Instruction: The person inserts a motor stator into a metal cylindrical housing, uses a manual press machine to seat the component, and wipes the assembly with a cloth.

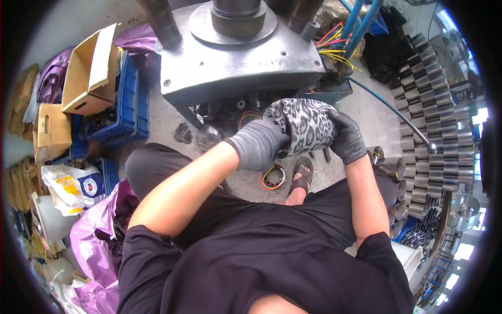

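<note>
Between my two gloved hands is a grey-and-black leopard-print cloth (308, 126), bunched into a rounded bundle in front of the press. My left hand (261, 142), in a dark grey glove, has its fingers closed on the cloth's left edge. On the opposite side, my right hand (347, 137) grips the cloth with the fingers bent over it. Whether anything is wrapped inside the cloth cannot be seen. Below the hands, a ring-shaped wound coil (273, 177) with coloured wires lies on the floor near my sandalled foot (301, 175).
A heavy steel press (240, 65) stands directly ahead, and a ball-ended lever (431, 148) juts out at its right. Stacked metal cylinders (418, 125) line the right side. At left are blue crates (128, 107), a cardboard box (91, 78) and a purple bag (94, 243).
</note>
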A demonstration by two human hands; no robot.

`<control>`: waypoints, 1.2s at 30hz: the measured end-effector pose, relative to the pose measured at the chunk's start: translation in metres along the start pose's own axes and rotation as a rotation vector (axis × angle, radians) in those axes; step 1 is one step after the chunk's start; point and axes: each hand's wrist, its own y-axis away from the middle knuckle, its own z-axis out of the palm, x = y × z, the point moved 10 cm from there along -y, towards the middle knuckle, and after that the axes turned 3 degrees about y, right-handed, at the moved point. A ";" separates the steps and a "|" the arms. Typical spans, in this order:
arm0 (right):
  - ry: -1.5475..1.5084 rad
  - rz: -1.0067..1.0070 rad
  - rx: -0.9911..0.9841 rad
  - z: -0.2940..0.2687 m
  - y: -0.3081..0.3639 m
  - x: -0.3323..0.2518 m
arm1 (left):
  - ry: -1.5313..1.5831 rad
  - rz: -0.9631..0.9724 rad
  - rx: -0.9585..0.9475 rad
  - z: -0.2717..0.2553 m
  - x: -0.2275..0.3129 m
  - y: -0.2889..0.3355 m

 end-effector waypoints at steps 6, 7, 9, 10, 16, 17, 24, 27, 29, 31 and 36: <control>-0.166 0.047 0.042 -0.025 -0.004 -0.009 | -0.231 0.039 0.480 -0.029 -0.004 0.013; -0.159 0.046 0.042 -0.026 -0.005 -0.011 | -0.208 0.039 0.570 -0.040 -0.006 0.019; -0.224 0.037 0.025 -0.027 -0.005 -0.014 | 0.016 -0.062 0.703 -0.053 -0.036 0.020; -0.191 0.033 0.009 -0.030 -0.007 -0.013 | 0.430 -0.054 0.892 -0.062 -0.060 0.033; 0.131 0.014 -0.085 -0.009 -0.009 0.012 | 1.015 -0.397 1.006 -0.033 -0.155 0.041; 0.272 -0.030 -0.126 0.007 -0.008 0.012 | 1.120 -0.398 1.029 -0.021 -0.176 0.034; 1.397 -0.036 -0.111 0.003 -0.056 0.119 | 1.279 -0.440 1.006 -0.010 -0.157 0.026; 1.627 -0.187 -0.116 -0.027 -0.086 0.173 | 1.161 -0.482 0.969 -0.002 -0.166 0.020; 1.816 -0.174 -0.157 -0.026 -0.090 0.189 | 1.082 -0.491 0.953 -0.002 -0.168 0.022; 2.007 -0.157 -0.190 -0.031 -0.093 0.197 | 1.031 -0.519 0.879 -0.003 -0.162 0.023; 2.169 -0.079 -0.348 -0.037 -0.096 0.212 | 0.954 -0.555 0.844 0.011 -0.177 0.020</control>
